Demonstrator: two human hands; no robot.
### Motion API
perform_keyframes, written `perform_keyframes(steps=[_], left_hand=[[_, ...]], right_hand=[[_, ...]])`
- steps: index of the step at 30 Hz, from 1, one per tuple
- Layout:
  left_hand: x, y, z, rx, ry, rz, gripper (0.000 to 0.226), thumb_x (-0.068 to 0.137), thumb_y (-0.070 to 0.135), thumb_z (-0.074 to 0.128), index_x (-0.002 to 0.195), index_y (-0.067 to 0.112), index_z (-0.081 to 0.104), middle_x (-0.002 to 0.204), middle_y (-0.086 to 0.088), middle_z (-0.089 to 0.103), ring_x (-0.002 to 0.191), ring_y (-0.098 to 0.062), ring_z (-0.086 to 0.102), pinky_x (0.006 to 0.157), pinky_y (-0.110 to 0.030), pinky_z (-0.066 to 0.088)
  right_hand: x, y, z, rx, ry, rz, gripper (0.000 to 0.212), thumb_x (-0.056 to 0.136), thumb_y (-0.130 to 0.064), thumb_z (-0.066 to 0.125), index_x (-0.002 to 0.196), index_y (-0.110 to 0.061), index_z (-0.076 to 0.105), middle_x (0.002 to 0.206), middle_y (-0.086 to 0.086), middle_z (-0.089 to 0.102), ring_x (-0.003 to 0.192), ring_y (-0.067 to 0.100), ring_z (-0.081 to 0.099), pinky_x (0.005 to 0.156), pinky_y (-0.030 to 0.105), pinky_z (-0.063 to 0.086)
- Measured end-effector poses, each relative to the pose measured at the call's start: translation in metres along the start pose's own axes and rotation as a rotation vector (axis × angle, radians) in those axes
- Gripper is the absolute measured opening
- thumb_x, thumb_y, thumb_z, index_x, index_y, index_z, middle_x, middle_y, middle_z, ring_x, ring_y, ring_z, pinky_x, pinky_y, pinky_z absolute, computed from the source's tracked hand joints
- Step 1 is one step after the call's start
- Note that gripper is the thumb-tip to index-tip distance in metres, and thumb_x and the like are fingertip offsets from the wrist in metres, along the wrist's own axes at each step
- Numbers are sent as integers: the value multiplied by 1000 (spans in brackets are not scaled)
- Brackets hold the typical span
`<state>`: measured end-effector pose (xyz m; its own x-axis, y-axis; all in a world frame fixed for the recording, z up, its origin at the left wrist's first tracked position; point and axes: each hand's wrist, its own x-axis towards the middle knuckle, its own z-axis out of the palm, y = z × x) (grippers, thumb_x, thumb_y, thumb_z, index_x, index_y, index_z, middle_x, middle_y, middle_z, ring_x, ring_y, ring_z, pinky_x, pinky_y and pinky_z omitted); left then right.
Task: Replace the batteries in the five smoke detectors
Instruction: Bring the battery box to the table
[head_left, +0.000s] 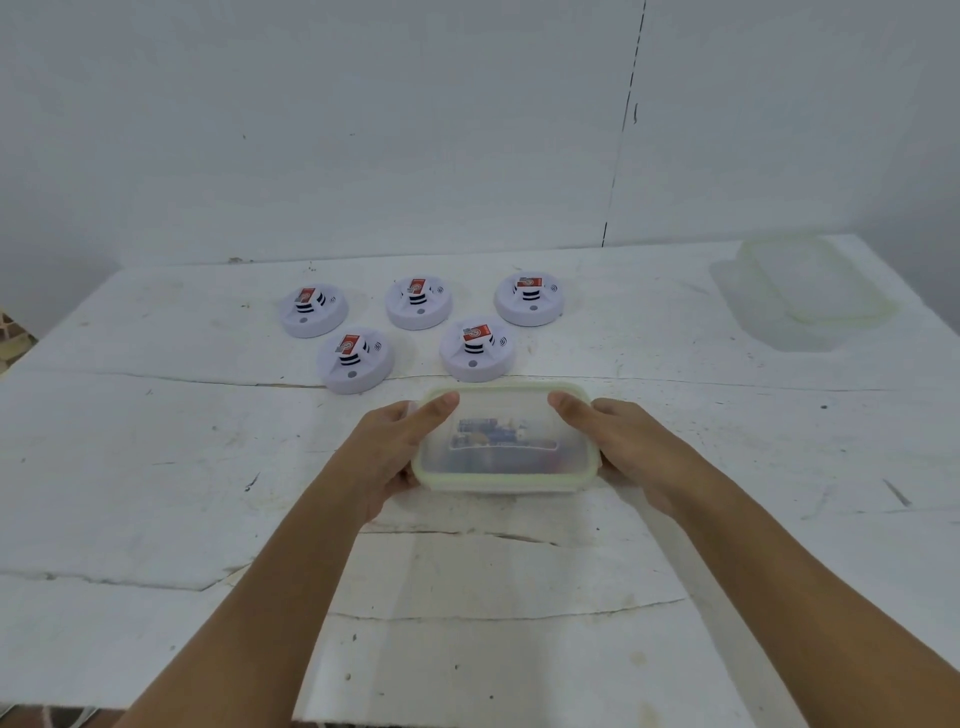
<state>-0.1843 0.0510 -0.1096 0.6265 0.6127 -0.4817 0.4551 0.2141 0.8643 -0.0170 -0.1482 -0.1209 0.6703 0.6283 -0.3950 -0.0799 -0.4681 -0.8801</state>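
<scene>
both hands (395, 457) (631, 452) gripping lidded container (504, 441), detector labels (478, 332) unreadable

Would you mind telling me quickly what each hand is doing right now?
Left hand: grips the left end of the lidded plastic box, thumb on the lid.
Right hand: grips the box's right end, thumb on the lid.

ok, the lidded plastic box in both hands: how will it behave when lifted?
The lidded box looks like thin translucent plastic, so probably light and slightly flexible. Dark, blurred contents show through the lid and may shift if tilted. The left hand and right hand grip opposite ends, so it should stay level; smooth walls may be slippery.
</scene>
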Motion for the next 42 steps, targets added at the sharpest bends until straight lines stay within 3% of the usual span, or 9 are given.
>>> perform_keyframes(steps=[7,13,17,23,26,30,34,36,42], left_hand=[[-4,0,2,3,35,33,59,82,58,79,112,8,72,103,-12,78,86,-24,71,90,-46,61],[-4,-1,1,1,29,49,66,80,60,80,115,5,71,108,-14,78,87,-24,70,93,-47,60],[-1,-1,-1,20,49,61,63,77,66,80,97,8,64,89,-10,70,79,-22,63,76,-37,58],[-31,-8,7,148,451,186,64,85,71,64,115,18,44,98,-1,54,86,-17,55,69,-31,45],[-61,-16,6,268,521,352,52,89,64,66,90,17,43,79,3,43,70,-15,43,62,-29,38],[-90,-24,14,363,305,348,62,92,57,67,62,17,29,54,10,28,51,-8,28,49,-17,27],[-93,-29,26,311,202,252,62,94,57,64,62,4,55,52,8,56,50,-8,50,59,-20,42],[-93,-28,28,255,205,222,53,94,56,65,72,8,71,65,5,72,58,-7,66,68,-26,51],[-84,-32,24,135,269,192,42,94,48,71,94,8,59,91,-6,77,68,-19,77,82,-46,59]], right_hand=[[-2,-3,2,31,-2,11,68,71,-85,65,83,-20,52,74,3,50,68,22,40,61,34,29],[-1,0,3,86,158,-88,62,81,-63,78,68,-26,31,68,-1,34,57,17,28,54,32,22],[-3,-1,3,81,155,-93,60,81,-64,79,75,-22,35,67,-4,37,55,16,32,52,29,27],[-8,-7,4,-49,223,-185,44,87,-55,76,109,-25,53,93,-2,54,74,14,52,63,28,42],[-3,-20,3,-153,224,-269,32,91,-42,75,113,-29,57,103,-1,57,82,12,55,66,27,41],[8,-38,7,-281,167,-327,18,97,-42,68,102,-25,68,96,1,66,79,11,57,67,27,42],[16,-47,13,-376,52,-309,26,101,-41,60,94,-19,72,100,3,74,90,22,66,73,31,47],[16,-47,14,-396,18,-293,28,102,-39,58,90,-16,69,93,1,72,78,21,60,68,30,43],[6,-41,6,-307,-142,-172,31,96,-32,62,74,-23,42,68,-10,42,60,11,36,57,25,28]])
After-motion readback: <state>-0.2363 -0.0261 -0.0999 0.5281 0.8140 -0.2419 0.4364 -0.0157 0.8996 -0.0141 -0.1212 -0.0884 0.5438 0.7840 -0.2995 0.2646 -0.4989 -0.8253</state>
